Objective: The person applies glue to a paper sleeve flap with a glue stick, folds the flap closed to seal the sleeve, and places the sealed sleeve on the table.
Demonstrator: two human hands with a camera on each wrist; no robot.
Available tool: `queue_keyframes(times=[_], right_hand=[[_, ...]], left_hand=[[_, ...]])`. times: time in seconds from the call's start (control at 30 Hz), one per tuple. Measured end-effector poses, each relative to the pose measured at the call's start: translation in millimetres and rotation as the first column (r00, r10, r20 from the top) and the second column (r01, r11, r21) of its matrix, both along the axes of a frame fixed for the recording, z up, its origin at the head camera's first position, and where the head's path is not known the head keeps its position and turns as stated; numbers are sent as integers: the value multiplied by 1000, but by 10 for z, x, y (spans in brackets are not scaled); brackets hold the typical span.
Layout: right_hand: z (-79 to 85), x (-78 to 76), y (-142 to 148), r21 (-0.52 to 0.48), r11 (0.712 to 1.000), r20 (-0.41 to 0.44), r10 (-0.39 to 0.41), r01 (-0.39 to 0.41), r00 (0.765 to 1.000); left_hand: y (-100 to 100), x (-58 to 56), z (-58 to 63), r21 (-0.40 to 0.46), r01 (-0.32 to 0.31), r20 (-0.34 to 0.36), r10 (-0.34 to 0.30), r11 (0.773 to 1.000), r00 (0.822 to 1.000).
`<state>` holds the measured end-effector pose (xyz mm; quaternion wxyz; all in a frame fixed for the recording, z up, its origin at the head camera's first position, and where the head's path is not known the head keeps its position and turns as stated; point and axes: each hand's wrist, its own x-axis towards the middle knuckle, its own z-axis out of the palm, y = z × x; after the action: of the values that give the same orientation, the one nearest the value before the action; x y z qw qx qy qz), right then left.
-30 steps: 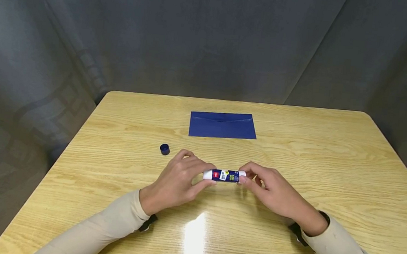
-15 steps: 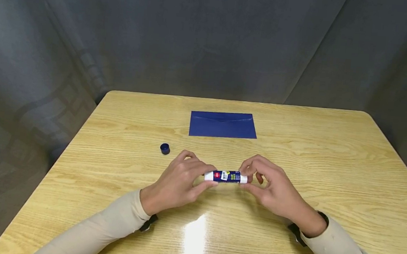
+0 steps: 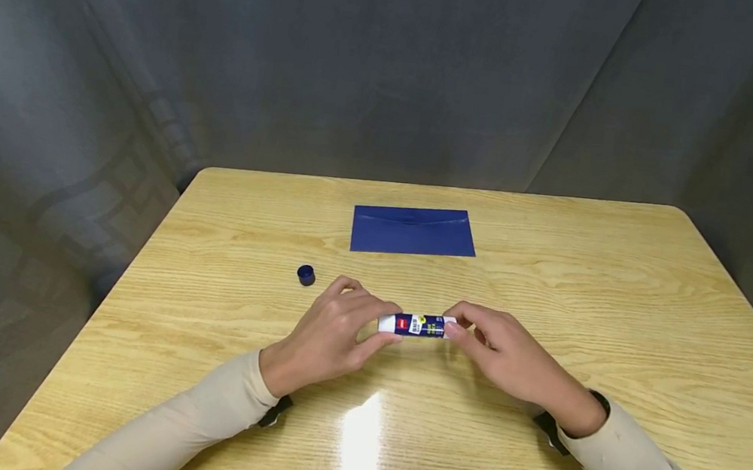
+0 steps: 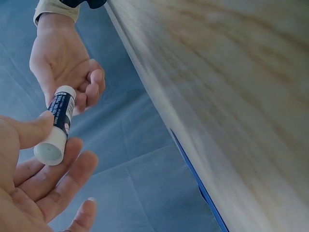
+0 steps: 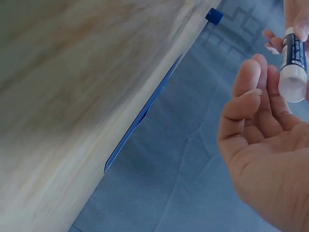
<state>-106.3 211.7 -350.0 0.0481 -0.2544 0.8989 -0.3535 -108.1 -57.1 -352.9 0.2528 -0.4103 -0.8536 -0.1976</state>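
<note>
A glue stick [image 3: 417,325] with a dark blue label and white ends lies level between both hands, above the table. My left hand [image 3: 333,333] pinches its left white end between thumb and fingers. At the other end, my right hand [image 3: 508,354] holds the white base between thumb and fingertips. The left wrist view shows the stick [image 4: 62,113] end-on, its near end round and pale. In the right wrist view the stick [image 5: 293,65] sits against the right fingers, and the thumb is mostly out of frame. A dark blue cap [image 3: 306,275] stands beyond the left hand.
A blue envelope [image 3: 414,232] lies flat near the far side of the wooden table [image 3: 616,288], its flap line facing up. Grey curtains [image 3: 392,70] hang behind the table.
The right hand's fingers rolled back around the stick's base half a second ago; now they have turned forward again, thumb on the near side. The left hand and stick stay nearly still.
</note>
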Motion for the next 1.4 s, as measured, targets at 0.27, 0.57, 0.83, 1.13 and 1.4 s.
queue_keyframes(times=[0.27,0.57,0.83,1.13,1.4], right_hand=[[-22,6,9,-79,995,-149,47,-59,988],[-1,53,-25,-75,995,-139,52,-63,989],[13,70,-25,-8,1000,-210,27,-29,977],[-10,41,-6,10,1000,-173,-23,25,985],[-38,37,-22,-3,1000,-177,0,0,984]], left_hand=[[9,-6,23,-13,12,15,-12,1000,1000],[34,20,23,-23,43,24,-42,999,999],[-90,-88,69,-107,79,42,-75,991,996],[-769,-541,207,-471,-220,222,356,854,908],[-1002,-717,81,-472,-232,269,389,851,881]])
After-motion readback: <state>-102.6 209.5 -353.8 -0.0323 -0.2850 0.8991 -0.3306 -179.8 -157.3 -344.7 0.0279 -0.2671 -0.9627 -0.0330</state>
